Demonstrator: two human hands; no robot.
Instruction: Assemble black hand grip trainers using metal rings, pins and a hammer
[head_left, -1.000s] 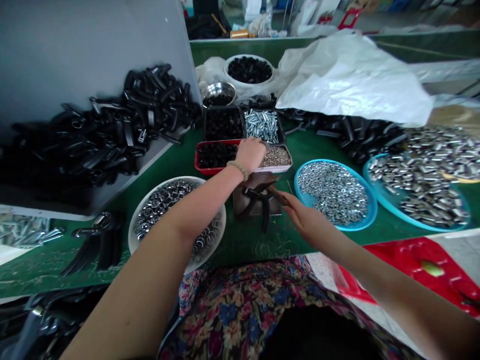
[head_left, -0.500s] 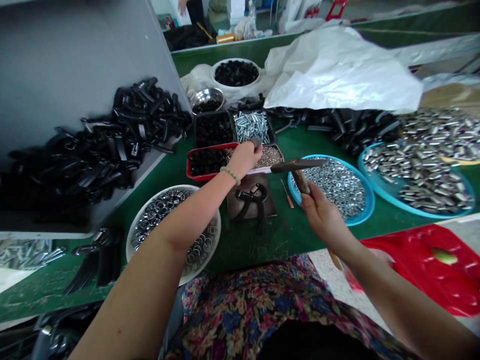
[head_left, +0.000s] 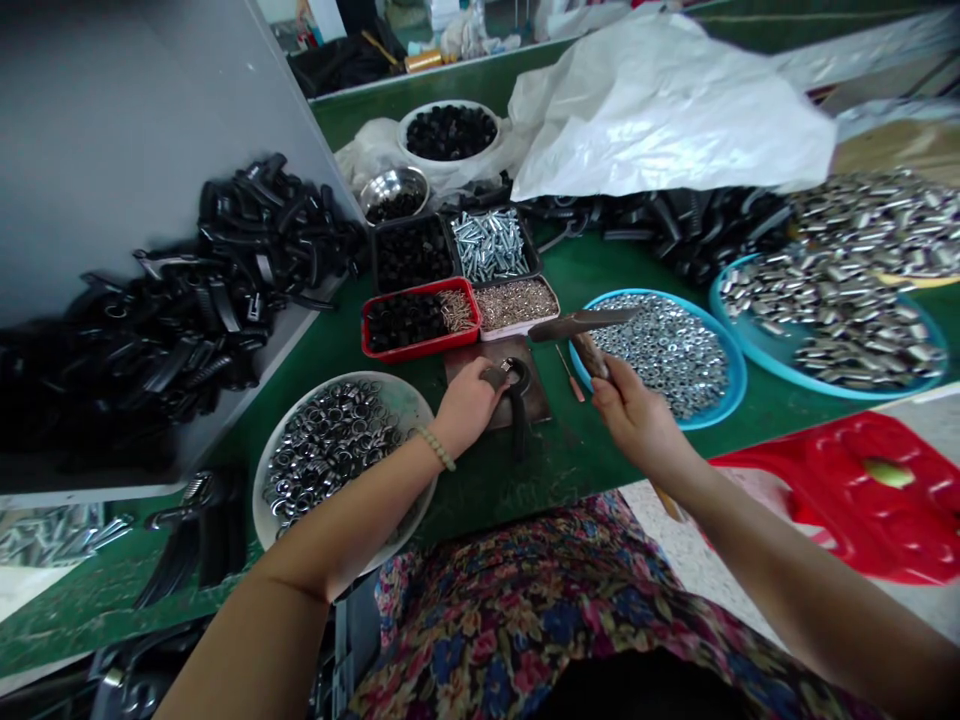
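Note:
My right hand (head_left: 634,410) is wrapped round the wooden handle of a hammer (head_left: 581,323), its dark metal head raised above the bench, left of the blue tray of nuts. My left hand (head_left: 470,405) is over the metal plate (head_left: 536,407), with thumb and fingers closed together at the metal end of a black two-legged clamp-like piece (head_left: 517,400). That hand hides one leg of the piece. Whatever is between the fingertips is too small to make out. A small screwdriver (head_left: 574,380) lies right of the plate.
Behind the plate stand a red tray (head_left: 420,352), a tray of small rivets (head_left: 517,303) and a tray of screws (head_left: 491,245). A white bowl of metal rings (head_left: 337,450) is at left, a blue tray of nuts (head_left: 660,355) at right. Black handles (head_left: 247,260) are heaped at far left.
My left hand has come back from the small-rivet tray, down to the black piece on the plate. The hammer stays raised in my right hand. The view has shifted slightly.

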